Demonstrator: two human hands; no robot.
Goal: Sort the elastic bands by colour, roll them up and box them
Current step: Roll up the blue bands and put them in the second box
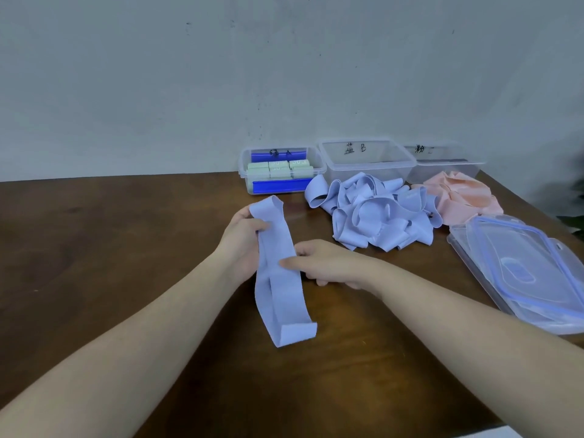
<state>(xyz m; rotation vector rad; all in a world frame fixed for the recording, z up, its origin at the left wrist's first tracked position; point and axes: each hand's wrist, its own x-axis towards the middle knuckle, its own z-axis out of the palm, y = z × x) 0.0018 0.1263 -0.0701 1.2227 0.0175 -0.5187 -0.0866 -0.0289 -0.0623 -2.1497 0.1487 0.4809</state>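
Both your left hand (pixel 243 238) and right hand (pixel 319 263) pinch one flat lilac-blue elastic band (pixel 281 279). Square its edges, then roll tightly from one end.

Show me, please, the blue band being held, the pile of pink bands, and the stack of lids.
blue band (pixel 279 298): head view, flat middle stretch below the hands.
pile of pink bands (pixel 458 197): head view, centre of the heap.
stack of lids (pixel 518 270): head view, top lid's centre.

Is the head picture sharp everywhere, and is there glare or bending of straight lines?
Head view: the hands and the blue band are fairly sharp; the far right edge is blurred; the table edge curves from the wide lens; light is soft and even, with faint glare on the clear lids.
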